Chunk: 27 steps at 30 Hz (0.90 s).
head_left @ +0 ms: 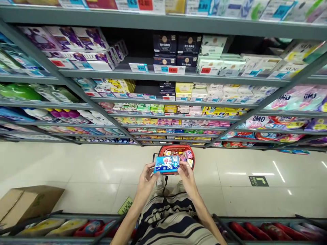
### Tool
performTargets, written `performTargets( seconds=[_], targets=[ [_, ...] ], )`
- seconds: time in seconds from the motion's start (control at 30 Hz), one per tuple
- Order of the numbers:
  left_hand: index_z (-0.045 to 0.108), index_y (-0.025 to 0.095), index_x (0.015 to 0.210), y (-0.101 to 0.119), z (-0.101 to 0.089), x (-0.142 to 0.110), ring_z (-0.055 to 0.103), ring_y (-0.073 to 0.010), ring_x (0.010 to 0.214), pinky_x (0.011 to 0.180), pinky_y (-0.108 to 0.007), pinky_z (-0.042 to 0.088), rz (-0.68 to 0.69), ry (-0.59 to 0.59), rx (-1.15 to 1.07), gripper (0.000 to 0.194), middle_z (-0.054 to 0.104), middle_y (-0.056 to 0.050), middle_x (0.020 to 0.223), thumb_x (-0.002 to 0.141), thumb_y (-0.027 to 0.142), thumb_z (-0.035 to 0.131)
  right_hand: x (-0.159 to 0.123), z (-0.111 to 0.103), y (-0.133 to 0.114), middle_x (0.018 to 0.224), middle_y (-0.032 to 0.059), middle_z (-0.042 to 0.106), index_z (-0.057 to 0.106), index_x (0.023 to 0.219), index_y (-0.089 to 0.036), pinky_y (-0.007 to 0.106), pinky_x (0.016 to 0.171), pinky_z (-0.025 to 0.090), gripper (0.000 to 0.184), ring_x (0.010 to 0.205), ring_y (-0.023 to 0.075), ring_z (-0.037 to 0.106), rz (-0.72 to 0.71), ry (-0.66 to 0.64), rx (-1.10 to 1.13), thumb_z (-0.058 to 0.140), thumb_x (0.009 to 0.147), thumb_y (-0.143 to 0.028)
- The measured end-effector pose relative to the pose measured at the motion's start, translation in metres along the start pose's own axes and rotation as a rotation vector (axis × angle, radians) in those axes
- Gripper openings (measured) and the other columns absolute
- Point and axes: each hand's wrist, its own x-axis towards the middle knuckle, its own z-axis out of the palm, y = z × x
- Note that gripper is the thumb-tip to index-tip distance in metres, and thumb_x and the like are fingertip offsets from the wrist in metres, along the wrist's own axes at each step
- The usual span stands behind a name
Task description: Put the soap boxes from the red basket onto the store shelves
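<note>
Both my hands hold one blue and white soap packet (167,164) in front of me, level and facing up. My left hand (147,177) grips its left end and my right hand (185,174) grips its right end, fingers curled round the edges. Just beyond the packet, a red shopping basket (176,148) sits on the floor with several small packets inside. My striped shirt fills the bottom middle of the view.
Grey shelves (163,76) full of boxed soaps and detergent bags rise ahead. A cardboard box (28,202) lies on the floor at the lower left. Green exit arrows (258,180) mark the pale tiled floor. Another shelf edge with bottles runs along the bottom.
</note>
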Motion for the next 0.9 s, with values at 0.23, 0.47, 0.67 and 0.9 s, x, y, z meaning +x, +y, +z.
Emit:
performTargets(
  seconds=[0.23, 0.47, 0.67, 0.9],
  targets=[
    [0.070, 0.022, 0.123, -0.004, 0.051, -0.020, 0.066, -0.0300, 0.129, 0.112, -0.046, 0.052, 0.005, -0.032, 0.044, 0.047, 0.072, -0.010, 0.135, 0.084, 0.047, 0.081, 0.002, -0.066, -0.021, 0.100, 0.0037, 0.077, 0.071, 0.118, -0.027, 0.038, 0.088, 0.060, 0.040, 0.095, 0.0226, 0.071, -0.018, -0.045, -0.024, 0.080, 0.087, -0.051],
    [0.073, 0.018, 0.132, 0.046, 0.075, -0.006, 0.071, -0.0287, 0.123, 0.112, -0.044, 0.055, 0.174, -0.121, -0.014, 0.056, 0.076, -0.012, 0.133, 0.086, 0.049, 0.080, 0.011, -0.063, -0.087, 0.141, 0.0077, 0.071, 0.073, 0.133, -0.026, 0.046, 0.115, 0.052, 0.049, 0.131, 0.0281, 0.066, -0.256, 0.012, -0.133, 0.076, 0.091, -0.051],
    [0.077, 0.016, 0.126, 0.084, 0.078, 0.006, 0.077, -0.0280, 0.106, 0.101, -0.043, 0.061, 0.305, -0.095, -0.066, 0.056, 0.081, -0.013, 0.119, 0.079, 0.046, 0.086, 0.013, -0.041, -0.127, 0.137, 0.0080, 0.073, 0.070, 0.135, -0.026, 0.042, 0.110, 0.054, 0.048, 0.124, 0.0263, 0.069, -0.378, 0.057, -0.199, 0.072, 0.094, -0.052],
    [0.076, 0.018, 0.121, 0.035, 0.065, 0.030, 0.075, -0.0295, 0.115, 0.105, -0.045, 0.059, 0.231, -0.127, -0.044, 0.048, 0.079, -0.014, 0.125, 0.082, 0.045, 0.081, 0.018, -0.046, -0.071, 0.099, 0.0072, 0.078, 0.070, 0.104, -0.024, 0.035, 0.081, 0.061, 0.041, 0.094, 0.0251, 0.073, -0.273, 0.192, -0.211, 0.080, 0.083, -0.058]
  ],
)
